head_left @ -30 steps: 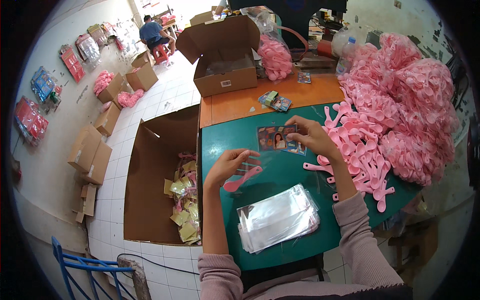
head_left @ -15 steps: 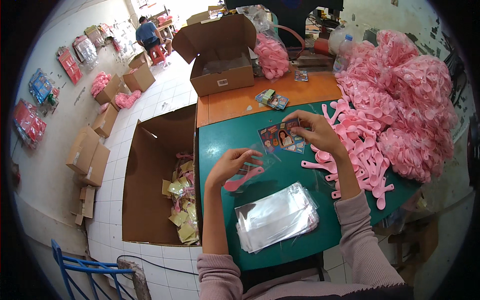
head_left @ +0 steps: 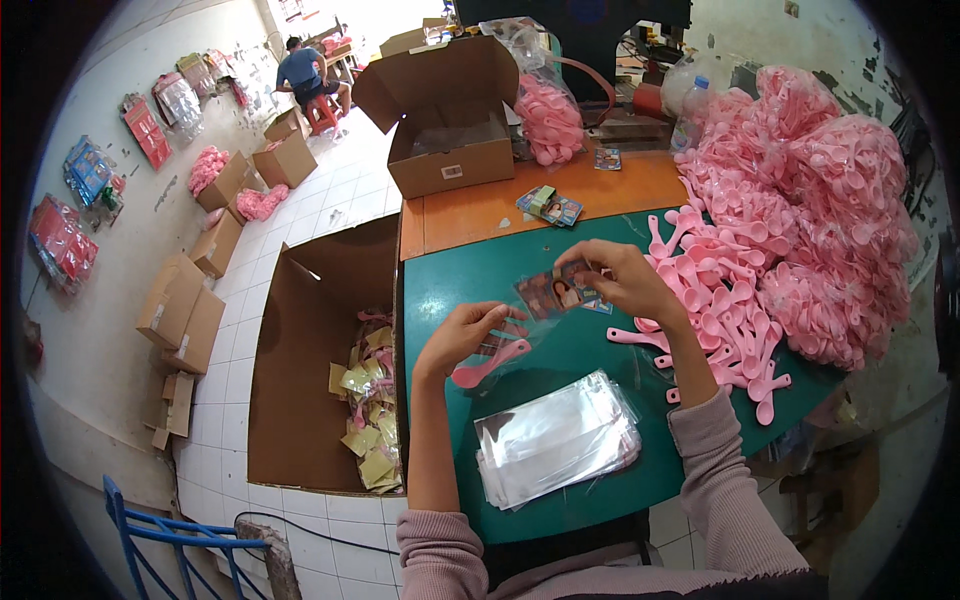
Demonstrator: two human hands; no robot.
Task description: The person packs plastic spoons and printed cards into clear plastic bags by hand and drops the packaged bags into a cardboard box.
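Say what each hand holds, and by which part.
Right hand: a picture card, by its right end. Left hand: seemingly a clear bag with a pink spoon; the exact grip spot can't be made out.

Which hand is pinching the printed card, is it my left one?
No, your right hand pinches the printed card, with your left hand lower down, beside a pink spoon.

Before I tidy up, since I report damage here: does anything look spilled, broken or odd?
The wall at upper right looks damaged: its pale paint is missing in dark, ragged patches. The loose pink spoons sprawl across the green tabletop, but nothing there looks plainly broken.
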